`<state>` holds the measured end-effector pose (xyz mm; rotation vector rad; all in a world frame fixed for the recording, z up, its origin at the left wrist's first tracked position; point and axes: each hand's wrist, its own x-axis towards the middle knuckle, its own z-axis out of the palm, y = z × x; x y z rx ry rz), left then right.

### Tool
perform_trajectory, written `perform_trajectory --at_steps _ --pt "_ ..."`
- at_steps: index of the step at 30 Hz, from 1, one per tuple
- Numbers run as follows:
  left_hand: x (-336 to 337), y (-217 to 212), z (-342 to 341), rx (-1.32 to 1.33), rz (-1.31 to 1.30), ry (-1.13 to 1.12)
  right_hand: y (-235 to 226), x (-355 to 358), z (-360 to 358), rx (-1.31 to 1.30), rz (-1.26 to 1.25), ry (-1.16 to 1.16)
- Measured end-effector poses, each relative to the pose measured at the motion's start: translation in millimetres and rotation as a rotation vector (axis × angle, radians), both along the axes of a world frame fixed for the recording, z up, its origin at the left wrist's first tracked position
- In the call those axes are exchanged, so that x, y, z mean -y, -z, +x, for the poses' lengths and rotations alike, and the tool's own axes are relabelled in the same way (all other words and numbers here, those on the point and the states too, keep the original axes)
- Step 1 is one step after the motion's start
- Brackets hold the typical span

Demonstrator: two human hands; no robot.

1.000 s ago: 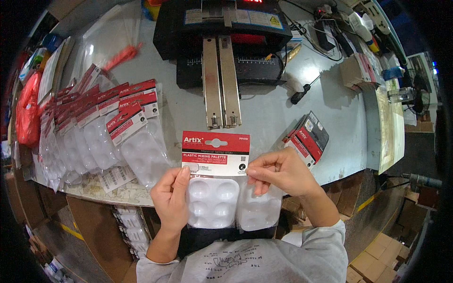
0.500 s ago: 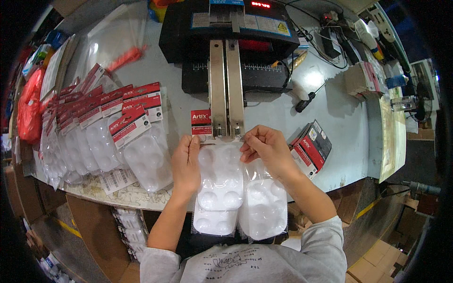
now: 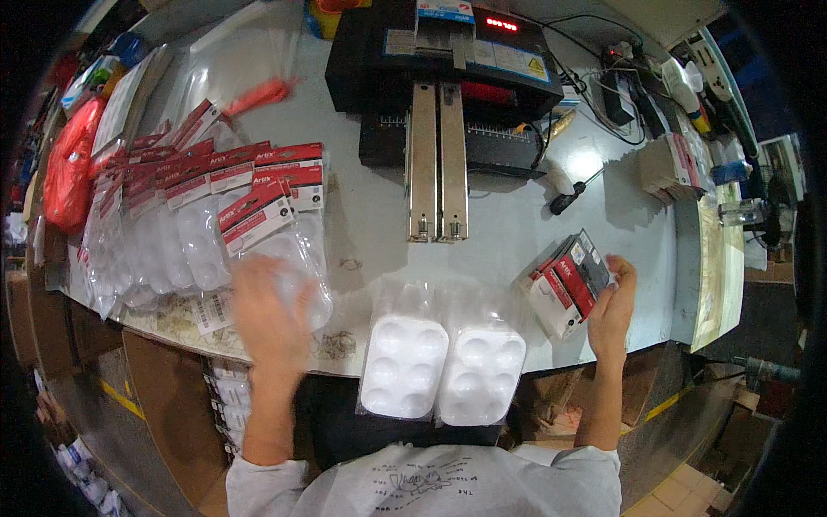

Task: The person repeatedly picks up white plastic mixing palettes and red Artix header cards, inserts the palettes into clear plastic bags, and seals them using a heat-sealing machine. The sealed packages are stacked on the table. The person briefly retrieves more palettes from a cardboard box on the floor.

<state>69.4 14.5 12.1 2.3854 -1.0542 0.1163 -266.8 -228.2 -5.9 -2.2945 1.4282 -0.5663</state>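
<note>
Blurred by motion, my left hand (image 3: 271,302) is over the front of a pile of bagged white plastic paint palettes (image 3: 189,237) with red-and-white header cards. Its fingers are too smeared to read. My right hand (image 3: 613,302) is at the right edge of a stack of red and black header cards (image 3: 564,280), fingers bent around that edge. Between my arms, two white palettes with round wells, a left one (image 3: 403,366) and a right one (image 3: 481,375), lie side by side in clear bags, overhanging the table's front edge.
A black machine (image 3: 444,56) with a red display stands at the back, its two metal rails (image 3: 438,164) reaching toward me. Rightward lie a screwdriver (image 3: 575,191), another card stack (image 3: 668,168) and cables. A red plastic bag (image 3: 73,164) sits far left.
Both hands have left the rail ends. My left hand has moved left to the bagged pile, my right hand to the header cards. The bagged palette held below the rails is gone from there.
</note>
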Motion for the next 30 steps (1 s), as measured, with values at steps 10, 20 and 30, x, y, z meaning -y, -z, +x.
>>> perform_trajectory --at_steps 10,20,30 --pt "11 2 -56 -1.048 -0.488 0.18 0 -13 20 -0.204 -0.004 -0.041" --pt "12 -36 -81 -1.291 -0.338 0.32 -99 -54 114 0.093 0.623 -0.613" --pt "13 -27 -72 -1.1 -0.173 0.374 -92 -50 136 0.063 0.902 -0.625"
